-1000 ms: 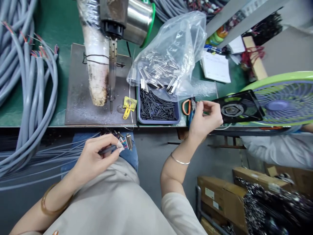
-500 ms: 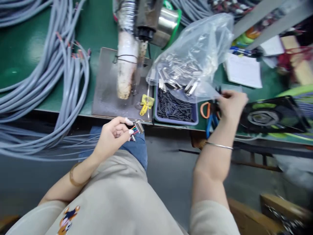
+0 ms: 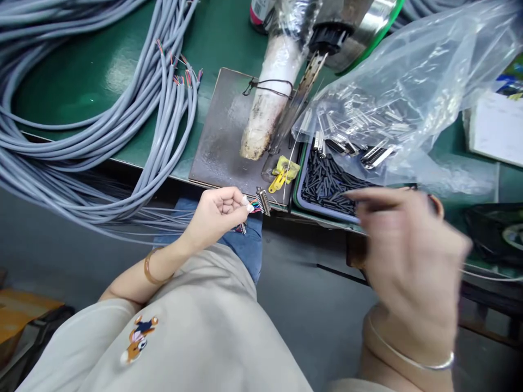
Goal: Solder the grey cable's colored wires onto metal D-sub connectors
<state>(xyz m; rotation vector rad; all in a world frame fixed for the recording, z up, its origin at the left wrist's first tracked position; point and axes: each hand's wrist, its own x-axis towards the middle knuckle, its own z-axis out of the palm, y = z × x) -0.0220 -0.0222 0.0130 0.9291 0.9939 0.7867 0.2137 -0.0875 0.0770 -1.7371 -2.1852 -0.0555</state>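
My left hand (image 3: 223, 213) is closed in a pinch on the coloured wires just behind a metal multi-pin connector (image 3: 263, 202). That connector sticks out past my fingertips, above my leg and close to the bench edge. A second small connector (image 3: 243, 228) hangs just below the hand. My right hand (image 3: 412, 256) is raised near the camera at the right and smeared by motion. Its fingers point left, in front of the front right corner of the purple tray (image 3: 327, 211); whether they hold anything cannot be made out. Short black tubes (image 3: 322, 182) fill the tray.
A clear plastic bag (image 3: 445, 65) of metal connectors lies over the tray's back. A soldering iron (image 3: 300, 100) and a white wrapped tube (image 3: 265, 114) hang over a brown board (image 3: 223, 136). Yellow tags (image 3: 281, 174) lie there. Bundled grey cables (image 3: 122, 130) cover the left side.
My right hand has left the corner of the plastic bag and come nearer to me. My left hand keeps its pinch on the connector's wires. The view has shifted, moving the bench things rightward.
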